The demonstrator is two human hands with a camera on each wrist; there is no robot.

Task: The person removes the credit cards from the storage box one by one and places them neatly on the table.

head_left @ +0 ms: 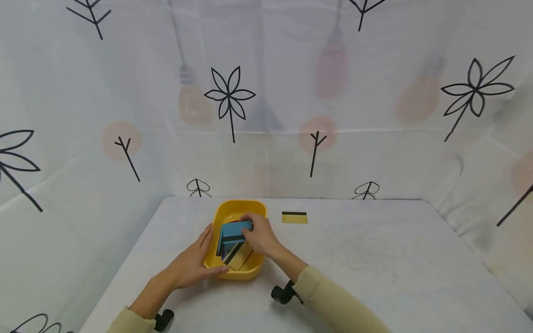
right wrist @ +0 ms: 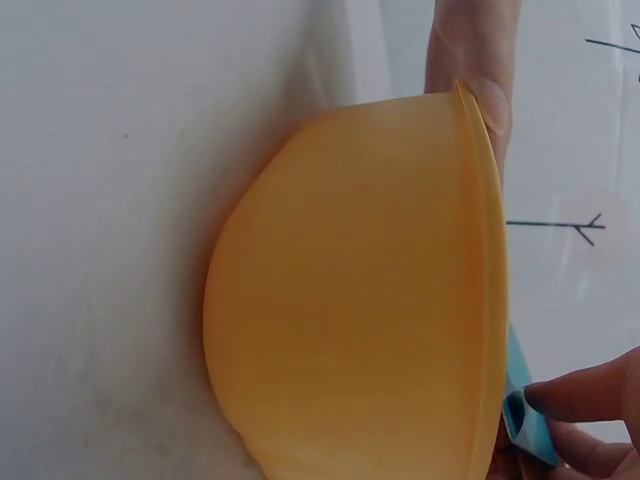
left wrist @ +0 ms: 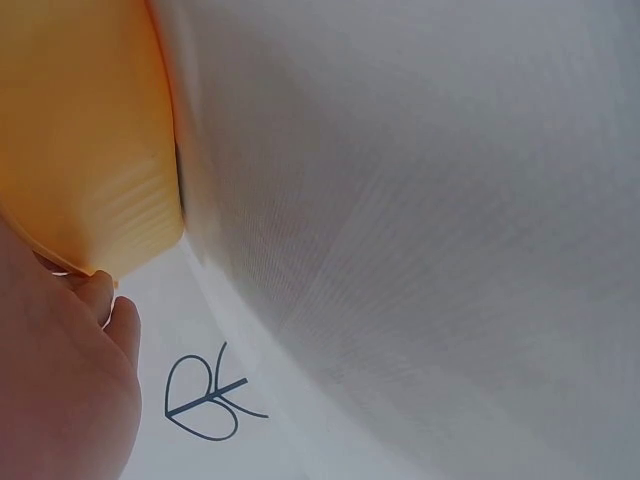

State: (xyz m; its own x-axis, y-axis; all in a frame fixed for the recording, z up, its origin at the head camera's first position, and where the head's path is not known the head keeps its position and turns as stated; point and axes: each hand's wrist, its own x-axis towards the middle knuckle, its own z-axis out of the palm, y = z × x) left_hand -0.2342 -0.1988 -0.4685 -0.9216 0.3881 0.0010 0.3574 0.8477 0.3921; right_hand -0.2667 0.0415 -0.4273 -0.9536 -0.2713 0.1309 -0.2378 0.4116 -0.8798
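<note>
A yellow plastic tub (head_left: 232, 209) stands on the white table. My left hand (head_left: 193, 263) holds it at the left side, fingers along the outer wall and thumb over the near rim. Inside the tub, my right hand (head_left: 259, 233) pinches a light blue card (head_left: 238, 226) between thumb and fingers. In the right wrist view that blue card (right wrist: 537, 440) shows just past the tub's rim. Under it lie other cards, among them a gold card (head_left: 238, 258) with a black stripe. The left wrist view shows the tub's outer wall (left wrist: 85, 120) beside the left fingers.
To the right of the tub, a single gold card (head_left: 294, 219) with a black stripe lies flat on the table (head_left: 374, 263). A patterned white cloth (head_left: 266, 152) hangs behind the table and at both sides. Each wrist wears a small black camera.
</note>
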